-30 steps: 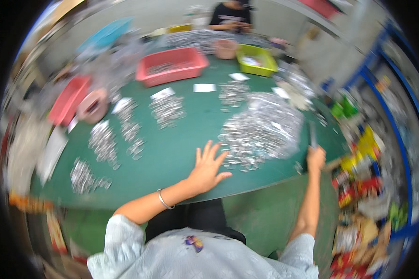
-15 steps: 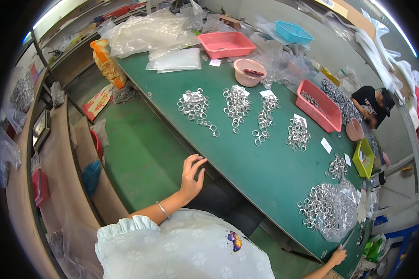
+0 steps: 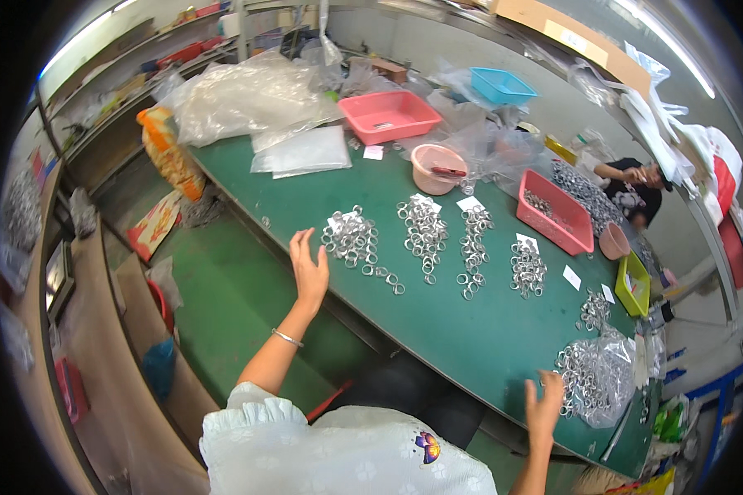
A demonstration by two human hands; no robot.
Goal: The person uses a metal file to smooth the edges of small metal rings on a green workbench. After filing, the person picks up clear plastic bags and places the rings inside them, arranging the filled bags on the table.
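My left hand [image 3: 309, 266] is raised at the table's near edge, fingers apart and holding nothing. Just right of it lies the leftmost pile of silver metal rings [image 3: 351, 239]. At the lower right my right hand [image 3: 545, 404] hovers with spread fingers and no object in it. Beside it a large heap of rings [image 3: 580, 375] spills out of a clear plastic bag [image 3: 615, 363]. A long, thin grey tool [image 3: 617, 433] rests on the table right of that hand. More ring piles stand in a row: one [image 3: 423, 235], another [image 3: 473, 247] and a third [image 3: 527, 268].
On the green table [image 3: 446, 346] sit a pink tray [image 3: 388, 120], a pink bowl [image 3: 437, 172], a red-pink basket [image 3: 556, 219] and a lime basket [image 3: 633, 285]. Plastic sheets [image 3: 305, 153] lie at the back left. A co-worker [image 3: 636, 194] sits at the far right. Wooden shelving [image 3: 111, 355] stands left.
My right hand has let go of the thin tool and moved left to beside the bagged rings. My left hand has reached up and forward, toward the leftmost pile. The view has shifted.
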